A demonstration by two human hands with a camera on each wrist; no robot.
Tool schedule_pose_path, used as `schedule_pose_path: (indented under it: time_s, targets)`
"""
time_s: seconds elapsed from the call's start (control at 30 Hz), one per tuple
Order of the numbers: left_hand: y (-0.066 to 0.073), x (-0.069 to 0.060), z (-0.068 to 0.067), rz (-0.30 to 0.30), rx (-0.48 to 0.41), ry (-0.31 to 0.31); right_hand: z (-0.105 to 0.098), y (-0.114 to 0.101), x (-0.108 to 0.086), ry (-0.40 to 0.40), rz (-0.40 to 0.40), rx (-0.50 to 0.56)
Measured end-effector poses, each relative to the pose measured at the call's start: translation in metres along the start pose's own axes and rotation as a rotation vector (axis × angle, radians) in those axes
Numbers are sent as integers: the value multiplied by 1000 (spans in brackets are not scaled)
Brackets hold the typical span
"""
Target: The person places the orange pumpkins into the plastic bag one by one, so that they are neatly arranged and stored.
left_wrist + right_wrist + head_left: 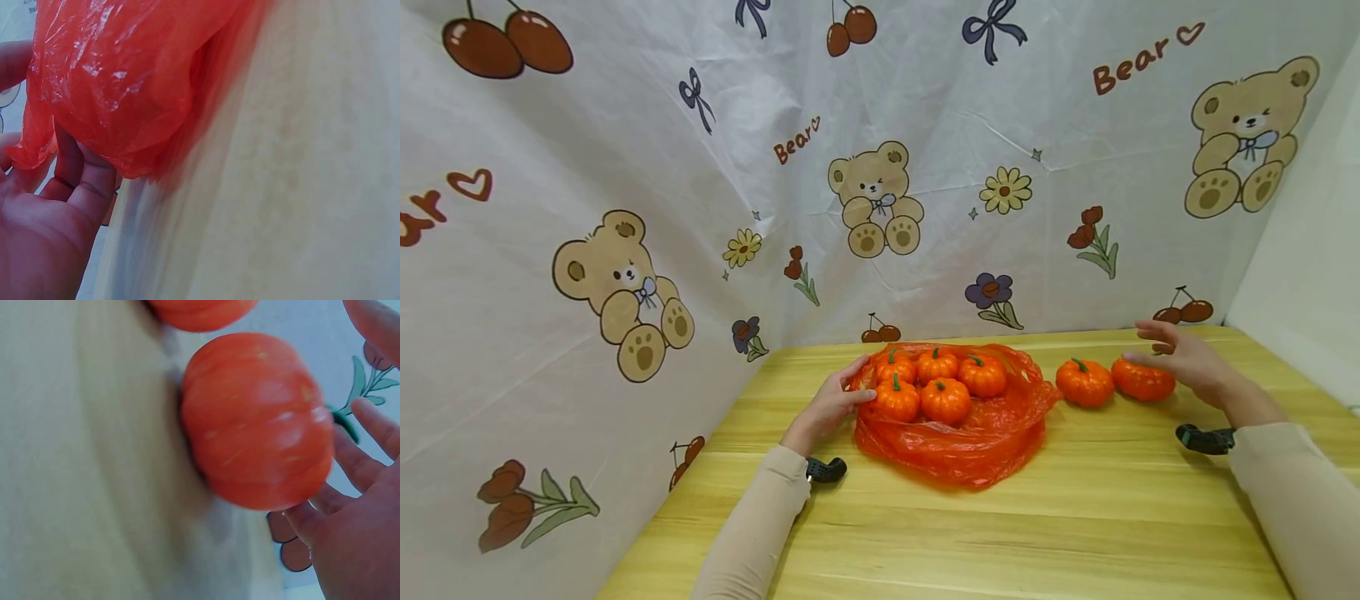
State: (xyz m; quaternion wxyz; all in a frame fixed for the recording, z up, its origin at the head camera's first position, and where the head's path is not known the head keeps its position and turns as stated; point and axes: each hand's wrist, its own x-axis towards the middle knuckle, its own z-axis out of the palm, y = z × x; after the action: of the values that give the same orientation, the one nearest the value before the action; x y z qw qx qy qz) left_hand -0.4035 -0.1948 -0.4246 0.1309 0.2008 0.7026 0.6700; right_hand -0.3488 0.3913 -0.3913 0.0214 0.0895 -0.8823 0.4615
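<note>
A thin red plastic bag (951, 454) lies spread on the table with its mouth up, and several small orange pumpkins (945, 402) with green stems sit inside. My left hand (833, 406) holds the bag's left rim, thumb on the near side and fingers behind the film (119, 81). To the right of the bag are two more pumpkins side by side. My right hand (1198, 362) is over the outer pumpkin (1142, 381), its fingers spread. In the right wrist view those fingers lie beside this pumpkin (256, 422), not curled round it. The other pumpkin (1084, 383) is nearest the bag.
The wooden table (1000, 533) reaches back to a white cloth (925, 292) printed with bears and flowers. At the right rises a plain white wall (1307, 292). A black device (1204, 439) is on the right wrist, and another (827, 471) on the left.
</note>
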Motion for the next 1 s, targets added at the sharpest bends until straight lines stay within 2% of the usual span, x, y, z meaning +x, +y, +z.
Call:
schedule_pose_path:
  time_s: [0.23,0.47,1.0]
  targets:
    - [1,2,0,-1,-6,16,4,15,-2,-16,9,3]
    - [0,2,0,-3,-3,6,7,30,1,-22,-1,-64]
    - [-1,2,0,-4,8,11,7,35,-3,-43,33,-111]
